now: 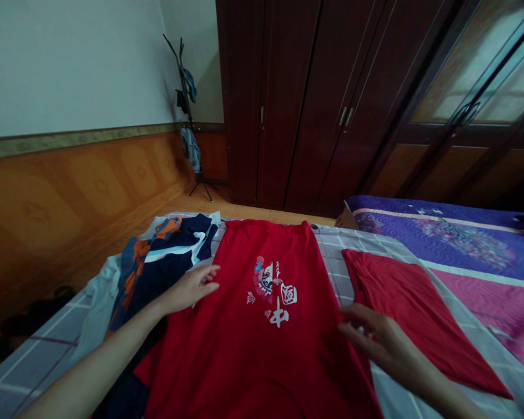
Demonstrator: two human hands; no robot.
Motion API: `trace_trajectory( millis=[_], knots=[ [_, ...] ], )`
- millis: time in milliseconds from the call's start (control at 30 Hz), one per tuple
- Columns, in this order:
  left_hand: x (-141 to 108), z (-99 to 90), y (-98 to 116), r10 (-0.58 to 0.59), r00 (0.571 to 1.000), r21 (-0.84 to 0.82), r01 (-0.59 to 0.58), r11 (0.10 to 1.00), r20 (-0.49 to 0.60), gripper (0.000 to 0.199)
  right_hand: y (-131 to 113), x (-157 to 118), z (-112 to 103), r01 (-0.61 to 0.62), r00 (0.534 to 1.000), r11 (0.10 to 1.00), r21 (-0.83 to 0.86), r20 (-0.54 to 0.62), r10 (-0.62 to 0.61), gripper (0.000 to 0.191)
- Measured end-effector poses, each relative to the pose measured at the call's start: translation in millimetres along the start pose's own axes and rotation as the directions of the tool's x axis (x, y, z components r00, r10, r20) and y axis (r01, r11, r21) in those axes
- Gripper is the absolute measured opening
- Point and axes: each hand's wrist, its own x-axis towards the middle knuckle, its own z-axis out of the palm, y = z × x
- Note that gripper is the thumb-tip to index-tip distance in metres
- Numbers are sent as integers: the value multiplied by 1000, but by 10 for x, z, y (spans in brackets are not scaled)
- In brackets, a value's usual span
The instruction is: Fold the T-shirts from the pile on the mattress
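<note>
A red T-shirt [240, 343] with a white and coloured print lies spread out, its neckline toward me and its hem at the far end. My left hand [194, 287] is over its left edge, thumb and fingers apart with nothing between them. At the opposite edge is my right hand [373, 331], fingers loosely bent and a gap between thumb and forefinger. Whether its fingertips touch the cloth I cannot tell. A folded plain red garment [410, 308] lies to the right. On the left are a navy, orange and white garment [170, 267] and pale clothes [100, 308].
Everything lies on a bed with a grey checked sheet [48, 361]. A second bed with a purple and pink cover [463, 233] adjoins at right. Behind stand a dark red wardrobe [305, 105] and a coat rack [187, 99] with hanging items.
</note>
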Motion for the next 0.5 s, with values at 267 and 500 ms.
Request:
trace_trajectory(
  millis=[267,500],
  knots=[
    [1624,220,-400,-183,933,-213,120,970,-309,72,904,1442,255,-354,853,811,465,-195,484,27],
    [2400,401,-375,-42,957,-320,-54,946,-288,74,974,2416,408,-268,884,696,666,-118,453,30]
  ],
)
